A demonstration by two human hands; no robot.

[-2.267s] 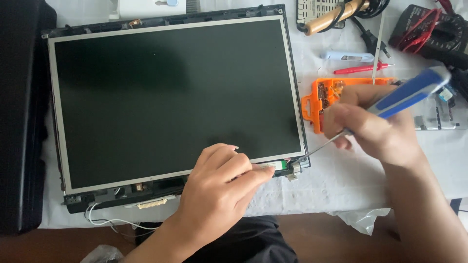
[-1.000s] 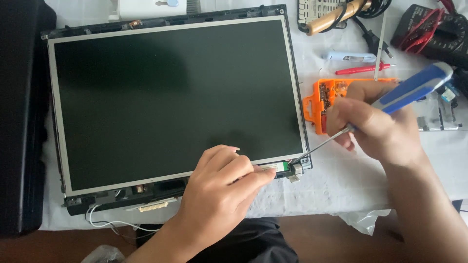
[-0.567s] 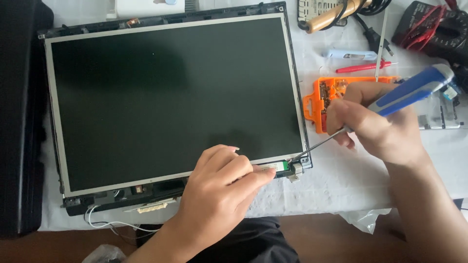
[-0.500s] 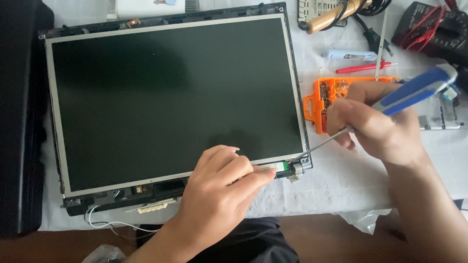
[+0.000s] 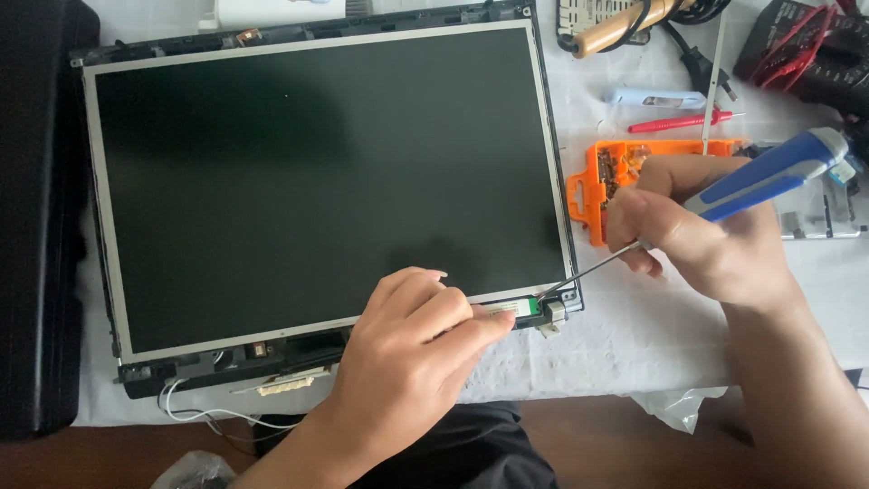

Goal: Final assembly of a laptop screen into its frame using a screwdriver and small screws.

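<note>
1. A large, flat, dark laptop display panel with a thin silver metal frame lies face up on a white cloth-covered table, filling most of the view from the head camera.
2. The left hand rests palm down on the panel's near edge, toward its right corner. The fingers are close together and pressed flat on the frame, holding nothing.
3. The right hand is just beside the panel's right edge, closed firmly around a screwdriver with a blue and grey handle.
4. The screwdriver's thin metal shaft slants down and to the left. Its tip touches a small silver bracket at the panel's near right corner, next to a small green circuit strip.
5. The left fingertips lie just beside that corner, close to the screwdriver tip but apart from it.
6. Behind the right hand lies an orange plastic bit holder, partly hidden by the hand.
7. Farther back on the cloth are a red pen-shaped probe, a pale blue and white tool, and a soldering iron with a tan wooden handle.
8. Loose white wires trail from the panel's near left corner.
9. A black case sits along the table's left side.
</note>
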